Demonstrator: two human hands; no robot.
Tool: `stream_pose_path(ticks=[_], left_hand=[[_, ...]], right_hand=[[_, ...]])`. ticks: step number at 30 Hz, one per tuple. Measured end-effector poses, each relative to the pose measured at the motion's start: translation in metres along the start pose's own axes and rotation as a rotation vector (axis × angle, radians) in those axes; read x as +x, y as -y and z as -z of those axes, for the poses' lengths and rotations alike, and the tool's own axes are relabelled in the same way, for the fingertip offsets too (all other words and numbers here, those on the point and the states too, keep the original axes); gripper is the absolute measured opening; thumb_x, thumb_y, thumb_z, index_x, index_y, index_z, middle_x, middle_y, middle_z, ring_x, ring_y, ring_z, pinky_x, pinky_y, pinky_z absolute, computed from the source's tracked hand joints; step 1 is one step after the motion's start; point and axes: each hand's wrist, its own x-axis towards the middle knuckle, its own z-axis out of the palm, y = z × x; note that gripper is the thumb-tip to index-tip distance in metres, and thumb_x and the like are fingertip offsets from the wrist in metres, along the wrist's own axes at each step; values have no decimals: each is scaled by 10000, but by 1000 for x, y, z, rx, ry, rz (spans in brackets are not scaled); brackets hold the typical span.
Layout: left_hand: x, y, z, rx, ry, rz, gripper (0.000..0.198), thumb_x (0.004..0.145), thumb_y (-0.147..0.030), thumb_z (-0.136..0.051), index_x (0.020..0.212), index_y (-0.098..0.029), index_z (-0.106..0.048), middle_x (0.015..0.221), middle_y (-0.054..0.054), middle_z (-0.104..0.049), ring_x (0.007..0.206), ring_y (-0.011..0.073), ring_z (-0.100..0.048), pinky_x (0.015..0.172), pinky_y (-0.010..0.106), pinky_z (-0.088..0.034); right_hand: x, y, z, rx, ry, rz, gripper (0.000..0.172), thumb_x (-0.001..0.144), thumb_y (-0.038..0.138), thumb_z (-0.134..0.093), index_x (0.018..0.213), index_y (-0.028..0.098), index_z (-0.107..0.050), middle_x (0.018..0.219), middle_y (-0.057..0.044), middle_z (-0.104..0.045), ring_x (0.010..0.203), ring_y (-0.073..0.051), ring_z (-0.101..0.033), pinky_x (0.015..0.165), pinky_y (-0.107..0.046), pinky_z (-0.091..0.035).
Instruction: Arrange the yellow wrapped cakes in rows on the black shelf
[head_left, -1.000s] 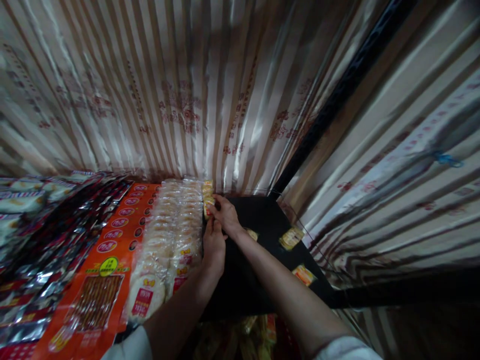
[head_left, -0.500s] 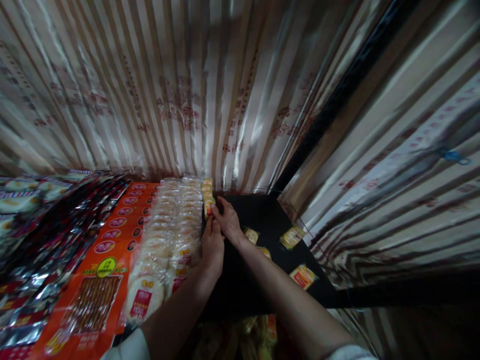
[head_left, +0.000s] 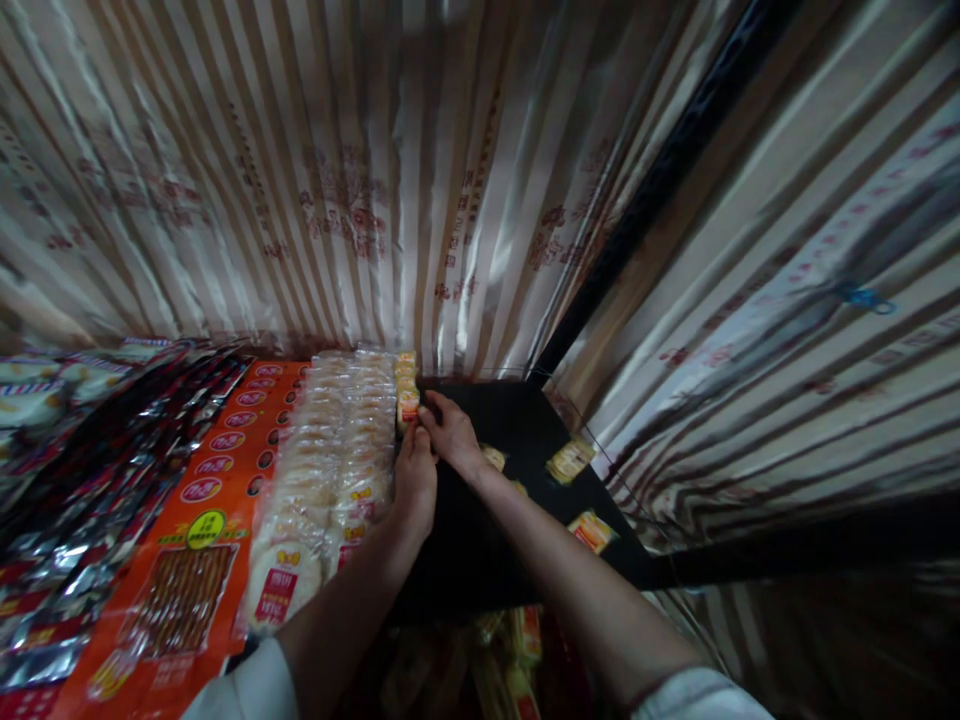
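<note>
Right hand (head_left: 454, 435) has shifted slightly rightward, uncovering more of the yellow snack packet (head_left: 408, 406). Its fingers (head_left: 439, 404) bunch against the left hand (head_left: 415, 478); what they grip, I cannot tell. The packet fronts a row beside rice crackers (head_left: 367, 430), label facing the camera, long axis toward the striped sheeting (head_left: 352, 110).

Dimly lit, pleated curtains (head_left: 420, 180), perhaps cloth, flank a dark post (head_left: 658, 197).

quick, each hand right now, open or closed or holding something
Left hand: partly closed; can't tell if it holds anything.
Right hand: partly curled beside the small yellow packets; grip can't be told.
</note>
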Motion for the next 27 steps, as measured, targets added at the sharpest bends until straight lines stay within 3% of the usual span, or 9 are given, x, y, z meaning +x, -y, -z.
stream_pose_path(ticks=[5, 9, 14, 16, 20, 24, 27], left_hand=[[-16, -4, -4, 63, -3, 84, 424, 873, -243, -393, 1282, -150, -454, 1369, 109, -477, 1138, 192, -547, 684, 219, -532], [-27, 5, -8, 282, 30, 120, 356, 778, -206, -507, 1129, -197, -567, 1197, 94, -614, 991, 187, -624, 591, 196, -488], [-37, 19, -18, 330, 100, 226, 367, 750, -203, -544, 1117, -200, -563, 1104, 77, -654, 610, 110, -637, 479, 188, -447], [-37, 23, -22, 308, 125, 209, 324, 759, -181, -532, 1080, -188, -580, 1057, 73, -666, 590, 99, -623, 512, 193, -469], [-36, 25, -26, 321, 136, 23, 220, 746, -138, -542, 940, -187, -632, 936, 66, -692, 809, 157, -652, 721, 241, -506], [-45, 13, -24, 422, 42, -247, 310, 711, -36, -494, 951, -169, -639, 1123, 95, -632, 1093, 189, -567, 1002, 303, -401], [-59, 5, -21, 448, 73, -392, 362, 679, 18, -447, 912, -168, -653, 1212, 90, -581, 1181, 189, -510, 1084, 305, -329]], right_hand=[[-18, -21, 48, -208, -20, 34, 314, 869, 174, -436, 1128, 170, -614, 1165, -60, -636, 1075, -137, -577, 956, -232, -407], [-36, -32, 88, -481, 47, -64, 326, 876, 266, -434, 1140, 207, -614, 1124, -77, -658, 1027, -210, -612, 860, -299, -456], [-51, -36, 101, -572, 213, -165, 357, 882, 375, -421, 1150, 232, -609, 1040, -94, -696, 972, -253, -642, 779, -329, -465], [-54, -36, 97, -525, 242, -157, 353, 877, 368, -438, 1149, 223, -611, 1067, -92, -688, 995, -236, -634, 797, -307, -457], [-56, -35, 87, -315, 203, -88, 301, 887, 331, -443, 1081, 218, -643, 1054, -59, -690, 964, -186, -637, 812, -256, -452], [-54, -34, 80, 43, 110, -125, 390, 864, 351, -508, 1207, 171, -547, 1094, -73, -663, 899, -152, -648, 808, -246, -479], [-53, -33, 76, 267, 67, -191, 475, 831, 353, -556, 1252, 145, -484, 1097, -89, -654, 888, -151, -652, 803, -263, -500]])
